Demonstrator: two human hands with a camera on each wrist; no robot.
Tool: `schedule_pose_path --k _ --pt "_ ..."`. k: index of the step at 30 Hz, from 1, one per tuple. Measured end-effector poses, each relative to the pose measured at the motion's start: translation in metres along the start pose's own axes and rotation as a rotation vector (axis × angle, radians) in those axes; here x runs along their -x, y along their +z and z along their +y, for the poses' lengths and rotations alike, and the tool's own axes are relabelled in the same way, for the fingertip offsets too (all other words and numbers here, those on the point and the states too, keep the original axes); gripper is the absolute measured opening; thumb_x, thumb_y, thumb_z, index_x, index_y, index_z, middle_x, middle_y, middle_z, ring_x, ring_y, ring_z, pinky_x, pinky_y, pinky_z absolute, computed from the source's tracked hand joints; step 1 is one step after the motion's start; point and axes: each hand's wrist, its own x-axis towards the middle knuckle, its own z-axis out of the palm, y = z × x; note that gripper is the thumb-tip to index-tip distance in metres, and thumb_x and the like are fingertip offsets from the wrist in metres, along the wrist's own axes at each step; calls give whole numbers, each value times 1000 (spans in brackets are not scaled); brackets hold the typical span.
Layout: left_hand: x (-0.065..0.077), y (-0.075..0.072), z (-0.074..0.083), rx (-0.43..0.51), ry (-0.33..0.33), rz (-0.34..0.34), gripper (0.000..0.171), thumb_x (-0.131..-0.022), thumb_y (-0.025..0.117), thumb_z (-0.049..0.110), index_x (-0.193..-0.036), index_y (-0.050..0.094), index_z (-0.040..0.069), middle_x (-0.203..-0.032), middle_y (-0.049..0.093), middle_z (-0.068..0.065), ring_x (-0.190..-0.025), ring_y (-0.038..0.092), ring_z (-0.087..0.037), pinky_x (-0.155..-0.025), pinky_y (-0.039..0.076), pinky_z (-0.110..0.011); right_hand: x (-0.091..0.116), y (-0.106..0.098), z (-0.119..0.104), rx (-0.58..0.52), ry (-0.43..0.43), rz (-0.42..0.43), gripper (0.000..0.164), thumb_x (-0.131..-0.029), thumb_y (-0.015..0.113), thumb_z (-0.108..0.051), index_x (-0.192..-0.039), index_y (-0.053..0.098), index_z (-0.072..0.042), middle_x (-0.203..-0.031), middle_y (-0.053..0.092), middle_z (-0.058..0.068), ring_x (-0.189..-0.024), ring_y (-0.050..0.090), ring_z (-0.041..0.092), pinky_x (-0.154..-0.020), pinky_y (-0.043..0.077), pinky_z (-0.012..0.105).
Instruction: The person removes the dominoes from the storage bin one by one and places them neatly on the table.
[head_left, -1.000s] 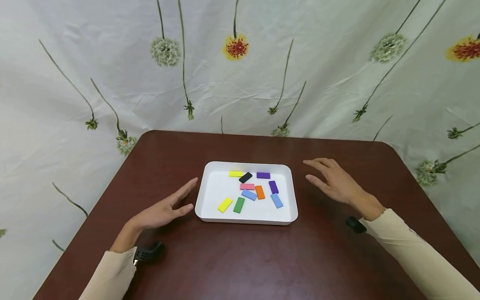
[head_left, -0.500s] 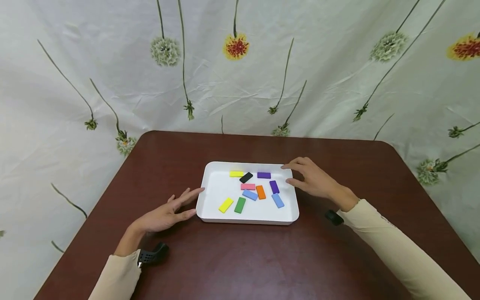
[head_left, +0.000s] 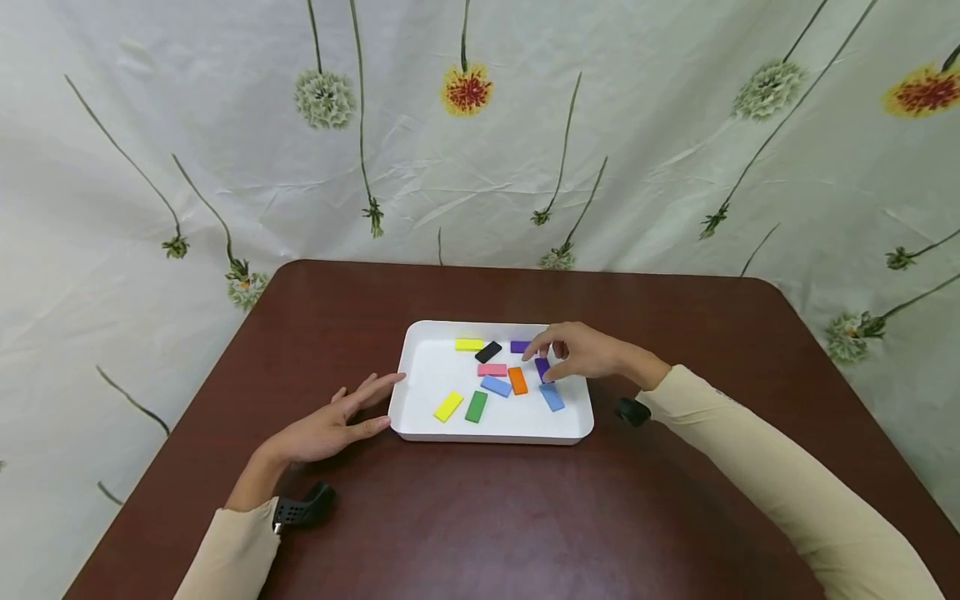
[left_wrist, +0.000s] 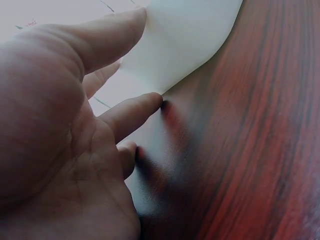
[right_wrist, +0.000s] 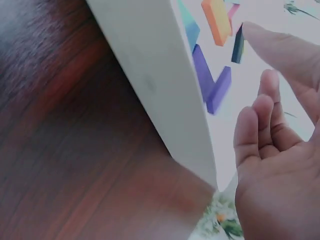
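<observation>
A white tray [head_left: 417, 379] on the table holds several small coloured blocks lying flat. My left hand [head_left: 318, 429] is at its left side, fingers extended, with index finger and thumb at the rim; in the left wrist view fingertips touch the tray wall [left_wrist: 187, 37]. Over the right part of the tray is my right hand [head_left: 592, 352], thumb and fingers bent and apart, nothing between them. Beneath it lie two purple blocks, one [head_left: 519, 347] partly covered by the fingers, the other [head_left: 542, 369] near the thumb. A light blue block [head_left: 552, 397] lies just in front of them.
Also in the tray are a black block [head_left: 488, 352], pink block [head_left: 492, 369], orange block [head_left: 518, 381], green block [head_left: 476, 407], another light blue block [head_left: 496, 386] and two yellow blocks [head_left: 448, 407]. A flower-printed cloth [head_left: 480, 183] hangs behind the brown table [head_left: 480, 517].
My right hand has moved left from beside the tray to above the purple blocks. My left hand has shifted right to touch the tray's left rim. The blocks lie as before.
</observation>
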Motion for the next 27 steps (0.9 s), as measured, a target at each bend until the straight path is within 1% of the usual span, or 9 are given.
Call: schedule_pose_path --k 3,8,10,13,19,24,27 --pt "0 -1 0 3 0 4 68 -101 60 36 -159 25 33 -165 28 -8 -155 -6 -39 -114 -15 -71 -12 4 -2 -61 11 -55 32 -85 81 -10 -116 73 -11 -104 59 15 -85 49 20 -73 44 27" --pt "1 0 1 11 12 3 66 -101 60 34 -159 27 32 -163 31 -10 -155 -7 -40 -113 -16 -72 -26 15 -4 -129 54 -108 36 -81 84 -9 -113 69 -6 -95 53 9 -83 45 19 -71 38 25" --pt "1 1 1 15 16 1 65 -101 59 33 -158 27 32 -163 32 -12 -155 -8 -41 -112 -17 -73 -28 19 -5 -125 70 -116 38 -80 85 -8 -113 67 -6 -95 53 6 -85 46 18 -72 38 24" --pt "0 1 1 13 14 3 66 -101 59 33 -159 27 32 -162 32 -12 -155 -7 -41 -112 -16 -72 -30 24 -7 -117 88 -125 42 -79 86 -8 -113 62 -6 -98 52 5 -89 46 18 -75 38 23" --pt "1 2 2 11 16 9 65 -102 59 33 -159 28 30 -162 32 -13 -154 -8 -41 -112 -16 -73 -32 25 -8 -107 138 -138 46 -80 84 -6 -115 55 -6 -100 49 5 -93 46 18 -77 40 23" --pt "0 2 2 14 19 10 65 -102 59 32 -158 28 30 -162 32 -14 -154 -9 -42 -112 -16 -73 -31 26 -11 -76 167 -148 47 -82 83 -7 -119 54 -7 -100 49 5 -95 46 18 -78 40 23" --pt "0 2 2 12 21 10 64 -102 59 32 -158 29 31 -162 32 -15 -154 -9 -43 -111 -16 -74 -32 26 -13 -44 168 -156 46 -82 83 -8 -119 56 -7 -100 49 5 -97 46 17 -79 40 23"
